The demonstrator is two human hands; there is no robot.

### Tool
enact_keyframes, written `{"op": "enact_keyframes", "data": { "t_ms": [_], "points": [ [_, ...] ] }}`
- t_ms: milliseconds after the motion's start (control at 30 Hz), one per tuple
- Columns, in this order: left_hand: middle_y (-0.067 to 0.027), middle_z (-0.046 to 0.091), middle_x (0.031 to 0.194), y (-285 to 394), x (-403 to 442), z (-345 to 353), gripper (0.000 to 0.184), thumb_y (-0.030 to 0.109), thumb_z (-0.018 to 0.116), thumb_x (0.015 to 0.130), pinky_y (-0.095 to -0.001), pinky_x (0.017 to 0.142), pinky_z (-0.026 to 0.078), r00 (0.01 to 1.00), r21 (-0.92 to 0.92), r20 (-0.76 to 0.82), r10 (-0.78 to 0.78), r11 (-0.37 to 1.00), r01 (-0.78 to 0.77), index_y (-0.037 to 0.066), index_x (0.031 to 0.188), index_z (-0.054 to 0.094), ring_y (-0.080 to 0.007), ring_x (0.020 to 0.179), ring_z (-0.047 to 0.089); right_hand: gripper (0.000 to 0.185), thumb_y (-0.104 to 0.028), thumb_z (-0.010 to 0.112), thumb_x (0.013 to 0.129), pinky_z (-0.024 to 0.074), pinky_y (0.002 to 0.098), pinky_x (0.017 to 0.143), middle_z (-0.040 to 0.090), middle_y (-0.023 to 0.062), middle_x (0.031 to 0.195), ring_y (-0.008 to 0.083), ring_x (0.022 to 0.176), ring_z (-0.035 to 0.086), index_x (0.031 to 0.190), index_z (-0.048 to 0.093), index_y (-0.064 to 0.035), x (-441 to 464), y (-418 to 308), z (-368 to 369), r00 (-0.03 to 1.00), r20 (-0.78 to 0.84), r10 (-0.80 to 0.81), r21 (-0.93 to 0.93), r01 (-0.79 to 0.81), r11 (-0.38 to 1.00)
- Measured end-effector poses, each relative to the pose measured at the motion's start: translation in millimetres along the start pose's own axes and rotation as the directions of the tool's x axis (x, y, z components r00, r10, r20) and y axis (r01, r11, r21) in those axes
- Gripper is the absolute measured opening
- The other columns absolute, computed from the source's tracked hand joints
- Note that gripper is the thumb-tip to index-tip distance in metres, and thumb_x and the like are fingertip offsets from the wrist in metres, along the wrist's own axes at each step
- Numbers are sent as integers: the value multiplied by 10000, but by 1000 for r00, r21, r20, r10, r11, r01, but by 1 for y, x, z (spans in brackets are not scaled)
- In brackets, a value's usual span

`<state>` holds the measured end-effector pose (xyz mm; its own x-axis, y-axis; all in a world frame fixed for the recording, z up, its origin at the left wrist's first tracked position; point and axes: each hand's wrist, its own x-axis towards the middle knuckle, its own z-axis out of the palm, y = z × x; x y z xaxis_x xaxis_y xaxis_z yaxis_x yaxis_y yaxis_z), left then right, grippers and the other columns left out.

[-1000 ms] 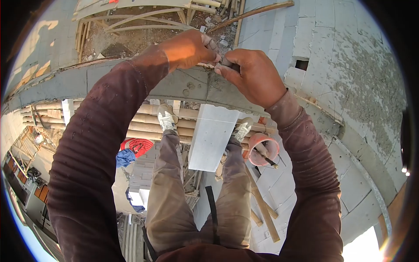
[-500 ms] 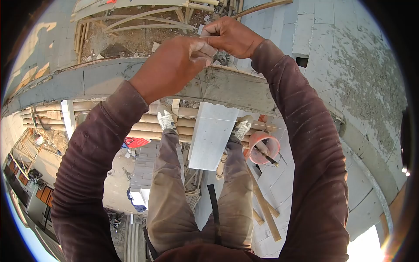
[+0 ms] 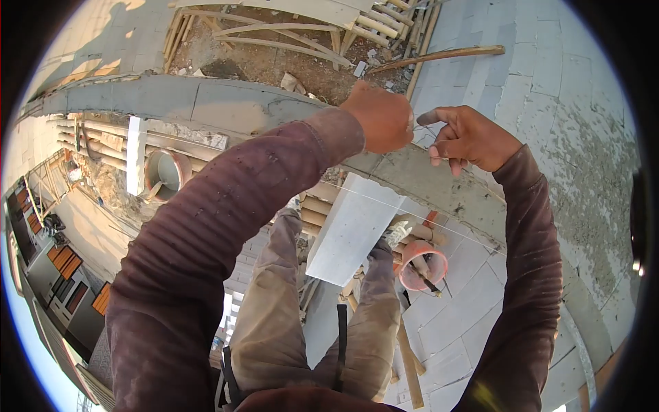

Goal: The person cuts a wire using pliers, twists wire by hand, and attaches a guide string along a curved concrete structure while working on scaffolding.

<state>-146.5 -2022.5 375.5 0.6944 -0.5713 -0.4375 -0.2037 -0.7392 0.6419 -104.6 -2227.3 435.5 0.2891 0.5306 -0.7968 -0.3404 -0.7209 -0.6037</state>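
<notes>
My left hand (image 3: 382, 118) is closed in a fist above the concrete beam (image 3: 240, 106), knuckles up, its fingertips mostly hidden. Just to its right is my right hand (image 3: 472, 137), fingers curled and slightly apart. A thin string or wire (image 3: 428, 128) shows in the small gap between the hands and lies at the right fingers; how it is gripped there is hard to make out. Below both hands, a taut white line (image 3: 384, 201) crosses over a pale block (image 3: 360, 226) that stands between my legs.
A pink bucket (image 3: 423, 266) with a tool handle in it stands by my right shoe (image 3: 398, 232). Another bucket (image 3: 167, 172) is at the left by the bamboo poles (image 3: 103, 152). Timber arches (image 3: 274, 34) lie beyond the beam, and planks (image 3: 410, 367) lie below the pink bucket.
My hands, close together before, have moved right and drawn apart. The right fingers have loosened from a pinch. The view has shifted, bringing the left bucket into sight.
</notes>
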Motion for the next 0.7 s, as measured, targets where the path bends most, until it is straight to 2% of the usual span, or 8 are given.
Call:
{"op": "enact_keyframes", "data": {
  "t_ms": [67,167,267,467,567,633,667,700],
  "points": [
    [-146,707,907,5,0,3,278,338,639,854,-494,932,387,1000,16,3,15,1000,-15,113,979,744,-347,934,667,358,-103,646,888,447,243,480,662,51,747,88,537,560,1194,592,76,-2,-7,-1,996,-89,-19,-8,18,1000],
    [-148,702,894,2,-13,10,285,335,646,850,-499,914,390,991,27,-132,18,1000,-15,105,989,741,-353,932,664,173,-106,632,905,441,255,473,644,27,679,82,539,547,960,677,52,2,-4,-13,996,-73,47,-126,-56,990],
    [-146,701,880,-3,-19,14,280,327,642,862,-501,909,392,985,-31,-175,-1,1000,-5,100,994,738,-350,916,666,204,-120,650,893,439,300,490,612,26,605,87,542,544,756,666,31,0,-12,-11,988,-122,94,-201,-117,973],
    [-119,707,858,-12,-5,13,178,265,629,875,-503,852,425,975,-77,-223,-20,997,3,119,912,725,-326,862,675,216,-130,666,864,445,387,569,579,144,588,260,512,544,726,642,34,-18,-16,18,951,-250,-180,-506,30,862],
    [-108,706,845,-19,-13,8,150,249,650,854,-477,820,449,964,-76,-256,-74,995,56,112,872,710,-321,835,674,224,-143,672,865,452,401,572,578,166,589,318,531,548,717,653,24,-26,-13,25,967,-223,-125,-515,-7,857],
    [-101,702,828,-19,-26,-1,133,227,669,835,-462,808,461,959,-113,-263,-107,990,80,100,865,701,-324,807,671,233,-148,655,886,438,358,557,565,116,579,220,525,524,745,648,37,-24,3,16,928,-329,-175,-615,-70,785],
    [-102,703,846,-14,-35,-7,132,216,680,826,-455,817,461,966,-135,-253,-47,991,13,97,878,702,-320,831,668,238,-150,647,897,430,337,550,558,91,574,172,522,511,759,646,44,-23,12,8,905,-376,-201,-657,-108,746],
    [-103,703,863,-8,-46,-12,135,206,691,816,-448,827,461,970,-157,-242,15,986,-54,94,891,703,-316,854,664,259,-171,641,911,430,346,555,557,88,573,178,522,507,752,649,34,-16,18,-2,880,-457,-125,-551,-170,817]
  ]
}}
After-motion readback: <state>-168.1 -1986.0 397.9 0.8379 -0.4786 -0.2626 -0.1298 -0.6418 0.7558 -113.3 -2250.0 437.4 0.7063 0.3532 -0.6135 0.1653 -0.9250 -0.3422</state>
